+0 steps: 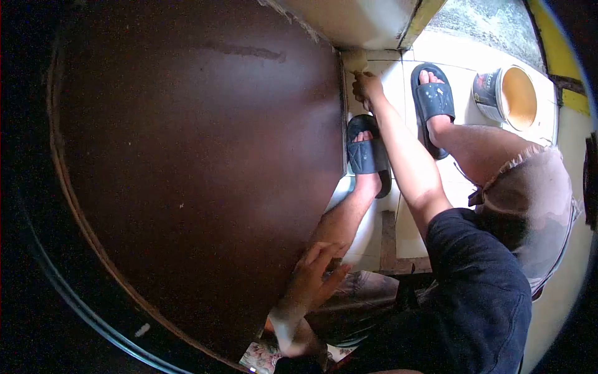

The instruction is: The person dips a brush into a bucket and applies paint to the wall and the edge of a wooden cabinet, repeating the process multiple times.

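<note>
Far out at the lower corner of the brown panel (205, 162), my right hand (367, 89) is closed around what looks like a paintbrush (355, 60). Its pale, wide end shows beyond the fingers, close to the floor and the foot of the wall; the handle is hidden in my grip. My left hand (314, 280) is open with fingers apart and nothing in it. It is beside the panel's near edge, overlapping my lower leg in this view.
A paint bucket (492, 93) with a peach-coloured inside stands on the white tiled floor (461, 59) at the right. My feet, in dark paint-spotted sandals (434, 100), are between it and the panel. A pale wall (355, 22) rises behind the corner.
</note>
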`<control>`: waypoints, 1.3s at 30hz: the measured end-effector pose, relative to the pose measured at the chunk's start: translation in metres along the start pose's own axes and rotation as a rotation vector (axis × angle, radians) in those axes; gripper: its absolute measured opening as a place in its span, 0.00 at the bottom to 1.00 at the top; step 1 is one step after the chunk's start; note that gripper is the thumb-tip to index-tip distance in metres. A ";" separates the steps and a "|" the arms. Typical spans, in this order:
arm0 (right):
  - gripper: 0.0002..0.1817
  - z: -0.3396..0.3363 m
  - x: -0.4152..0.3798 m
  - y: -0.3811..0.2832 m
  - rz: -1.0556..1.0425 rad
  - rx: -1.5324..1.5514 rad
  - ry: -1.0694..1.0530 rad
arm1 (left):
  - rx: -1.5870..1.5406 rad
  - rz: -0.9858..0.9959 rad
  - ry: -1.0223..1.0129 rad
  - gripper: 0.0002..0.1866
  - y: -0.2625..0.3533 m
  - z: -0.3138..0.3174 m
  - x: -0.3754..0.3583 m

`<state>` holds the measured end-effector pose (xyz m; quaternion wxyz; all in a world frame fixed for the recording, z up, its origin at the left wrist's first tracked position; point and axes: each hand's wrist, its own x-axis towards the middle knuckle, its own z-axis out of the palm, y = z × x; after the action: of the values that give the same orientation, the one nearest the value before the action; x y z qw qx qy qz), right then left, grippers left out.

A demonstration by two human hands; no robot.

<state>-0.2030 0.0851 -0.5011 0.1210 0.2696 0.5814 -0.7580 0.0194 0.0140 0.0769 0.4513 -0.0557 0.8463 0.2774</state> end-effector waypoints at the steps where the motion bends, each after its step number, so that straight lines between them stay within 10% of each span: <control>1: 0.10 -0.001 0.030 0.037 -0.085 -0.022 -0.067 | 0.017 0.011 0.012 0.21 0.000 0.000 0.000; 6: 0.10 0.009 -0.041 -0.125 0.208 0.125 -0.095 | 0.011 -0.011 0.065 0.24 -0.002 0.004 -0.003; 10: 0.13 0.011 -0.037 -0.122 0.119 0.368 -0.208 | 0.006 0.093 0.115 0.22 -0.006 0.002 0.001; 14: 0.17 0.022 -0.115 -0.196 -0.604 -0.341 0.230 | 0.136 0.322 0.108 0.19 -0.010 -0.007 0.002; 18: 0.19 0.029 -0.199 -0.309 -0.067 0.090 0.005 | -0.075 0.171 0.148 0.18 -0.015 -0.005 0.011; 20: 0.18 0.027 -0.251 -0.347 -0.247 0.045 0.115 | -0.085 0.114 0.158 0.18 -0.014 -0.003 0.014; 30: 0.20 -0.033 -0.215 -0.305 -0.231 -0.302 0.135 | -0.254 0.347 0.258 0.20 -0.058 0.014 0.054; 39: 0.18 -0.111 -0.233 -0.375 -0.229 -1.065 -0.553 | -0.219 0.424 0.501 0.21 -0.053 0.039 0.058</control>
<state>-0.1670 0.2702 -0.0872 0.3032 -0.0992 0.8530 -0.4131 0.0319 -0.0011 -0.0082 0.1530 0.0066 0.8888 0.4320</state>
